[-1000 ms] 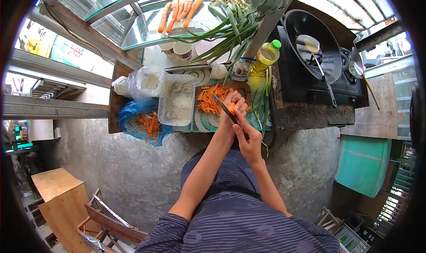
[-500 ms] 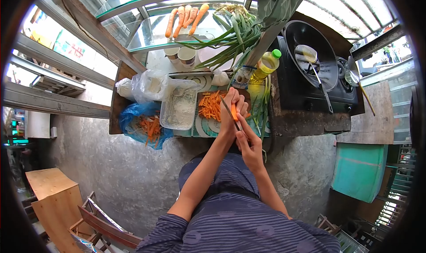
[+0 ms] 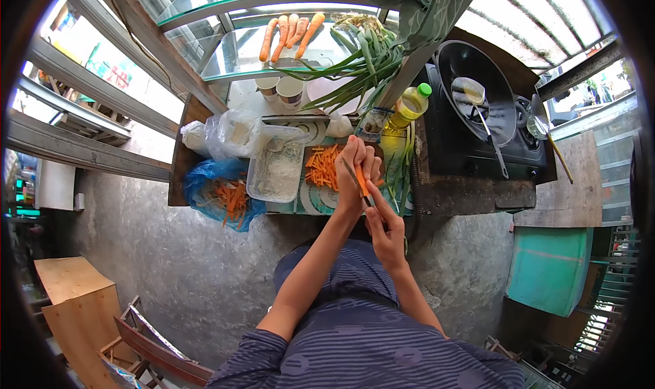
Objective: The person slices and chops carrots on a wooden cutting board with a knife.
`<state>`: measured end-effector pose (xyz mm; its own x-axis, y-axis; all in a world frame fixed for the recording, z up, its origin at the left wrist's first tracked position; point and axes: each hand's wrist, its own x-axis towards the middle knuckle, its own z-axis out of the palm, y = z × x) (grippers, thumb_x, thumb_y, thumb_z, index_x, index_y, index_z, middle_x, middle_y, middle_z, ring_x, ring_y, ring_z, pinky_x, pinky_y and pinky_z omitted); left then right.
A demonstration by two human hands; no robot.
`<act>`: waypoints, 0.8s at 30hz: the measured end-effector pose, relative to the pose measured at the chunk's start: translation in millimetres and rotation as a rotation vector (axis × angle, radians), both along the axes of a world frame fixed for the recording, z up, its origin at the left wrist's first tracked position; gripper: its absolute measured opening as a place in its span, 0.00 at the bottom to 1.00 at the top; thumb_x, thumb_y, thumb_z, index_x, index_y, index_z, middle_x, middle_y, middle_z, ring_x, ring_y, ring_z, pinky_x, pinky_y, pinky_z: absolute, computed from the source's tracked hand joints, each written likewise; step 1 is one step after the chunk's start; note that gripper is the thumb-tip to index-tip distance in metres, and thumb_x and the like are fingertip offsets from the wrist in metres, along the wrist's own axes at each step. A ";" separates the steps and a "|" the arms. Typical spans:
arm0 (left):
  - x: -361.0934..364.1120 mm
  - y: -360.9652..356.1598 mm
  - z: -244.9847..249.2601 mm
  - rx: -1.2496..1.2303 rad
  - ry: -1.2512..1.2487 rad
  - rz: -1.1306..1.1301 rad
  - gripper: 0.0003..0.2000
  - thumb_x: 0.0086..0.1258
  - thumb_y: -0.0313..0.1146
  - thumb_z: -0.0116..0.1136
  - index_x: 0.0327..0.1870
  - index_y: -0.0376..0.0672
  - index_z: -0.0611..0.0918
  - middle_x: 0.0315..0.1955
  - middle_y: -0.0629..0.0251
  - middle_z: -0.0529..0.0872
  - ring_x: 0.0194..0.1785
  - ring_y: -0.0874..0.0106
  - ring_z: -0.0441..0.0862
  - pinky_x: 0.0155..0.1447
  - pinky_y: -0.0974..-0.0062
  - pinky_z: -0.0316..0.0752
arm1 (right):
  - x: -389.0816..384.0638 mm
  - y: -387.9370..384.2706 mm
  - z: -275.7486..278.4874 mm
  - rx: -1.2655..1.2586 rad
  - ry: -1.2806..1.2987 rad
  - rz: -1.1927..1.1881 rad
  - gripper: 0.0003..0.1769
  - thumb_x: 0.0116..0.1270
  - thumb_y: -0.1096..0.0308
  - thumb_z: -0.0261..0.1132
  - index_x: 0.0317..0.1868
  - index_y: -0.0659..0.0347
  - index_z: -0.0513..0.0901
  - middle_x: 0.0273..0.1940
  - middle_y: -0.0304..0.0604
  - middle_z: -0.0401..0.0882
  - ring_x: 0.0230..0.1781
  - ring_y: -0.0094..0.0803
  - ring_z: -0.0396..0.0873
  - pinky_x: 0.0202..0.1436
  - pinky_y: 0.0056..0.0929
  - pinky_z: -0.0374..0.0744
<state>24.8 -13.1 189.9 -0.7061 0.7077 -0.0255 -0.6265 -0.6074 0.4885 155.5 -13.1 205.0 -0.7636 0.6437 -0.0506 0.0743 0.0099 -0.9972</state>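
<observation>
My left hand is closed around a piece of carrot, with its orange side showing between the fingers. Just below it, my right hand grips a knife, whose narrow blade lies along the carrot and points up toward the left fingers. Both hands are close together over the front edge of the counter. Behind them, cut carrot strips lie in a heap on a board, partly hidden by my left hand. A blue plastic bag at the left holds carrot shreds.
A clear tub of white powder stands beside the strips. An oil bottle with a green cap is at the right, near a wok on a stove. Whole carrots and spring onions lie on the glass shelf.
The knife and right hand have shifted slightly against the carrot. The whole view has moved a little downward in frame; both hands keep their holds.
</observation>
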 end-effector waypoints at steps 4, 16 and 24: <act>4.9 2.2 -10.7 0.015 -0.233 -0.186 0.19 0.78 0.44 0.43 0.22 0.52 0.64 0.11 0.76 0.61 0.13 0.81 0.54 0.17 0.82 0.49 | -4.5 1.7 -3.2 0.166 0.045 -0.033 0.23 0.73 0.69 0.59 0.67 0.57 0.73 0.56 0.48 0.82 0.47 0.18 0.79 0.48 0.19 0.76; 11.7 -1.2 -13.4 -0.007 -0.162 -0.170 0.19 0.80 0.44 0.41 0.24 0.50 0.62 0.15 0.76 0.61 0.16 0.82 0.54 0.20 0.83 0.51 | -6.5 -1.6 -2.9 0.157 0.041 -0.053 0.22 0.74 0.68 0.58 0.67 0.58 0.73 0.54 0.47 0.83 0.41 0.17 0.78 0.47 0.19 0.76; 14.3 -12.7 -92.6 -0.733 0.303 -0.086 0.19 0.80 0.47 0.40 0.48 0.43 0.80 0.28 0.72 0.76 0.29 0.83 0.69 0.28 0.85 0.65 | -15.9 34.3 -19.6 -0.522 -0.188 -0.061 0.28 0.75 0.64 0.57 0.72 0.56 0.62 0.22 0.29 0.61 0.17 0.14 0.59 0.19 0.13 0.61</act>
